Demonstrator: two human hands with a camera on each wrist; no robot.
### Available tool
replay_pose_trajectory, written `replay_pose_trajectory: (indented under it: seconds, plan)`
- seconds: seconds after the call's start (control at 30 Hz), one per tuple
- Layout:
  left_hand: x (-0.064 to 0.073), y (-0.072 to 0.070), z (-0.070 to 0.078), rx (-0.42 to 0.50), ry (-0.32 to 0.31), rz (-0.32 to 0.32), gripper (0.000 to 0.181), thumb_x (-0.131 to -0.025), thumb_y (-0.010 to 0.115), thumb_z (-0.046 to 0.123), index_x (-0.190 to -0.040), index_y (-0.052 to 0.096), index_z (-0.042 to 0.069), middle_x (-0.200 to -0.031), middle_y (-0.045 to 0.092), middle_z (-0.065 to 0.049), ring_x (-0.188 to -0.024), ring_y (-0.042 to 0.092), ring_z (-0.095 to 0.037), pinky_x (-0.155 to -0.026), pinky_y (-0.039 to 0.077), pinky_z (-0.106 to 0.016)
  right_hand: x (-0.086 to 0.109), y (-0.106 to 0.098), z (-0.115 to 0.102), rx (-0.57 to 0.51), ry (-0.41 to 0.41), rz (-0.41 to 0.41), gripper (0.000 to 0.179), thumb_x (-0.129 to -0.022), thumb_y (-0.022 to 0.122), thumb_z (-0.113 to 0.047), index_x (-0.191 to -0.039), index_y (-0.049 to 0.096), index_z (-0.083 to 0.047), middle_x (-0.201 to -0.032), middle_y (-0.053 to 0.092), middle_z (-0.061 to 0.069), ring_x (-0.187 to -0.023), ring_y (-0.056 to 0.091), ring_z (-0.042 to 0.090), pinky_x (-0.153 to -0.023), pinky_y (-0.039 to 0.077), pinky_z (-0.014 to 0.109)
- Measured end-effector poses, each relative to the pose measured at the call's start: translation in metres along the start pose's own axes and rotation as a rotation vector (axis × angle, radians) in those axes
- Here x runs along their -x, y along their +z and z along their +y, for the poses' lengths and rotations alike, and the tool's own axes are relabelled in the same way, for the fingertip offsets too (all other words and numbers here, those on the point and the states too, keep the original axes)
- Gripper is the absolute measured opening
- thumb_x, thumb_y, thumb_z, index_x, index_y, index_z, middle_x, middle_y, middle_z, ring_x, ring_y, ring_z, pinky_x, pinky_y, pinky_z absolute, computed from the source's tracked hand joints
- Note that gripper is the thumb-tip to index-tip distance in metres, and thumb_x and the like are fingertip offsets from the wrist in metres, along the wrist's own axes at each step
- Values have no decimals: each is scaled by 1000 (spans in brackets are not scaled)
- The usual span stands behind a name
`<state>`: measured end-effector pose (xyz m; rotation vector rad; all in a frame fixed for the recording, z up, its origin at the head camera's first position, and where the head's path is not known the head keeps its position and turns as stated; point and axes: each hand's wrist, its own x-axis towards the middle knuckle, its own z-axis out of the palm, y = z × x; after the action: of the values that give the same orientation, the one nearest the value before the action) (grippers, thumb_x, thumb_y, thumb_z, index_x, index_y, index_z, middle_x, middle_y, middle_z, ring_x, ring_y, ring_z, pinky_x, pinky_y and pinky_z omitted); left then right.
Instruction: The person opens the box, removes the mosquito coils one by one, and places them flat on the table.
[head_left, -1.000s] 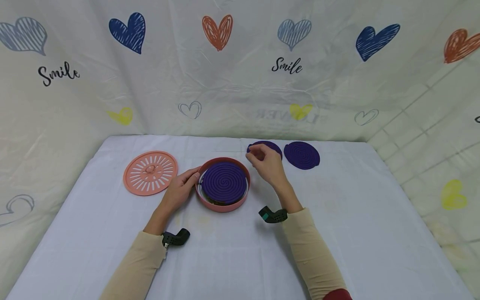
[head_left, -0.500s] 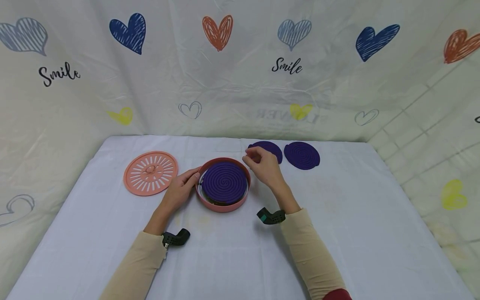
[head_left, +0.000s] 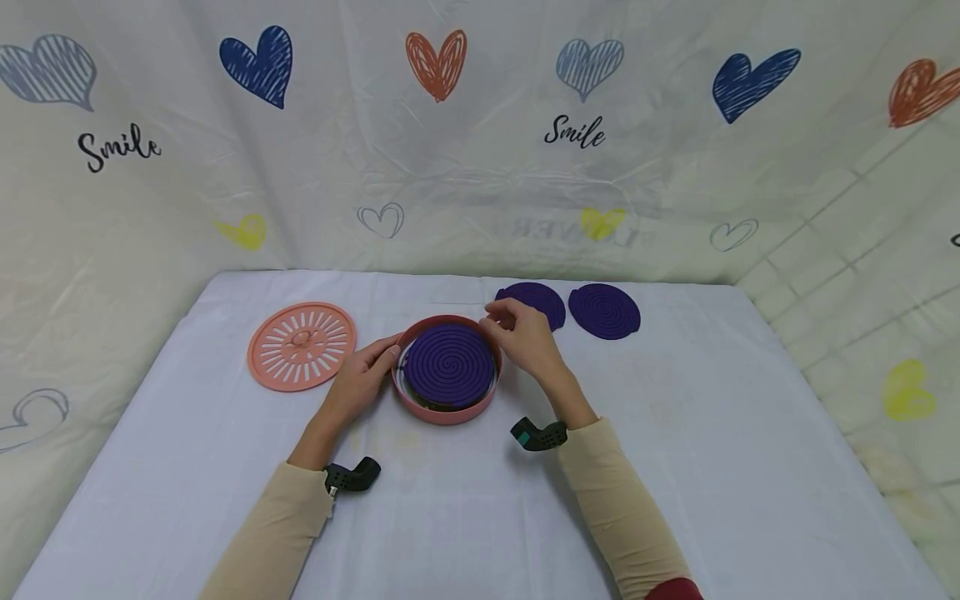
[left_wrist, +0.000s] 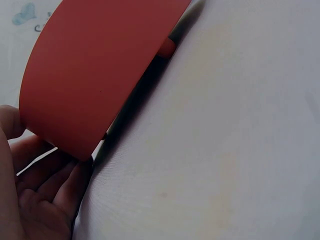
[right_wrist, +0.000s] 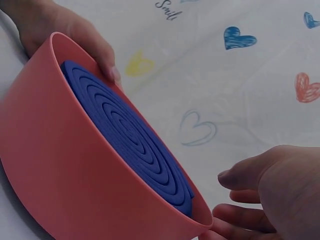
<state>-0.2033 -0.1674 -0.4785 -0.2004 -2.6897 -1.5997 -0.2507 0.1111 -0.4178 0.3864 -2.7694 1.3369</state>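
A round coral-pink mosquito coil holder point(head_left: 445, 416) sits mid-table with a purple mosquito coil point(head_left: 448, 365) lying inside it. My left hand point(head_left: 358, 379) grips its left side, thumb over the rim and fingers against the outer wall. In the left wrist view those fingers point(left_wrist: 75, 182) reach the wall's lower edge. Beside the holder's upper right rim is my right hand point(head_left: 528, 337), its fingers loosely bent and no object between them. The right wrist view shows its lower fingertips point(right_wrist: 210, 234) at the outer wall, with the thumb apart from the rim.
A slotted coral-pink lid point(head_left: 301, 367) lies flat to the left of the holder. Two more purple coils lie at the back right: one coil point(head_left: 538, 298) partly hidden by my right hand, the other coil point(head_left: 604, 312) beside it. A heart-printed curtain point(head_left: 480, 167) hangs behind the table.
My right hand has moved a little left and nearer, from in front of a back coil to the holder's rim. The left hand and the holder have stayed put.
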Motion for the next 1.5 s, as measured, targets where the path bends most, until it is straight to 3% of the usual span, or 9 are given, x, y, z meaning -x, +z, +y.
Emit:
replay_pose_trajectory:
  seconds: [0.93, 1.5]
  plan:
    - [-1, 0, -3, 3, 11, 10, 48, -103, 50, 48, -141, 60, 19, -138, 64, -6, -137, 54, -25, -116, 42, -50, 2, 8, 3, 22, -45, -66, 36, -95, 68, -25, -124, 67, -3, -114, 74, 13, -100, 71, 28, -85, 59, 43]
    - [-1, 0, -3, 7, 16, 11, 47, -103, 50, 48, -140, 61, 20, -138, 65, -5, -137, 54, -25, -116, 42, -50, 4, 9, -5, 64, -80, -44, 34, -96, 68, -22, -124, 67, -3, -112, 72, 14, -98, 71, 28, -84, 60, 43]
